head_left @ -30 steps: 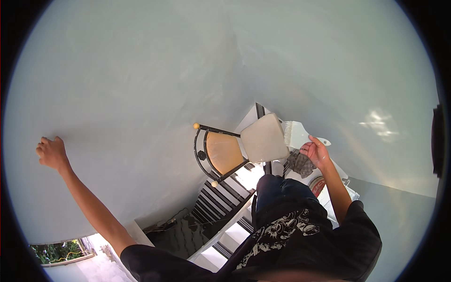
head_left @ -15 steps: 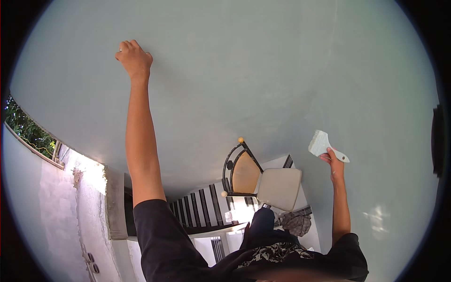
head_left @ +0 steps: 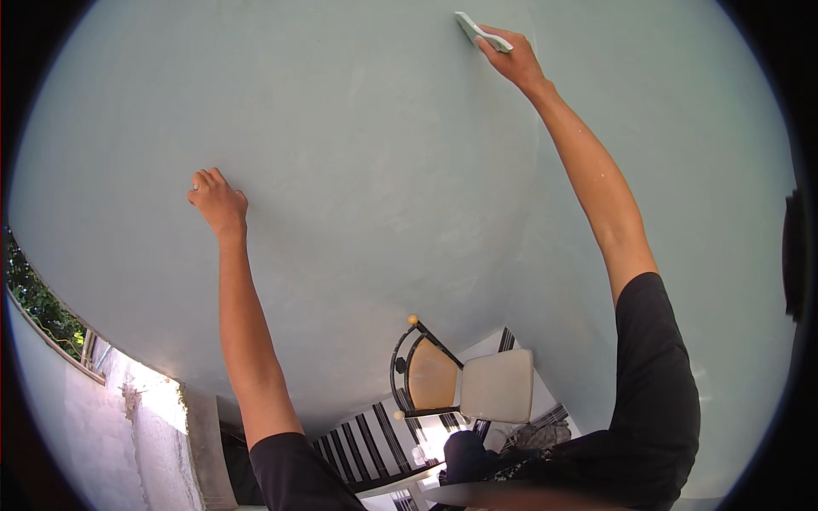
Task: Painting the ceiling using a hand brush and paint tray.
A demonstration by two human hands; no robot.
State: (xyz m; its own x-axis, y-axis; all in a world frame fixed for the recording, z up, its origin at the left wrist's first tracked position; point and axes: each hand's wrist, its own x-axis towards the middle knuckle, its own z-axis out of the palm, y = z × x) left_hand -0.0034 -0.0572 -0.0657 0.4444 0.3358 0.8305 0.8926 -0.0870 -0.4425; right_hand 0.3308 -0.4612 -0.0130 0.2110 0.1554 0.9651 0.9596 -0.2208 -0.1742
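Observation:
Up at the wall, my right hand (head_left: 514, 60) grips a wide flat paintbrush (head_left: 467, 28) with a pale handle. The brush is seen nearly edge-on, its head towards the pale blue-grey wall (head_left: 366, 128); whether the bristles touch cannot be made out. Lower and to the left, my left hand (head_left: 219, 202) is curled into a fist at the wall, with a ring on one finger. Its palm side is hidden, and nothing shows sticking out of it.
Below stands a chair (head_left: 497, 386) with a light seat and a tan backrest, on a black-and-white striped floor (head_left: 368, 443). A crumpled grey cloth (head_left: 545, 433) lies beside it. The walls meet in a corner at right. Far left is an opening with foliage (head_left: 43, 311).
My right hand has swung the paintbrush from low on the right up to the wall at the top. The left fist appears lower in view, as the view has also shifted upward.

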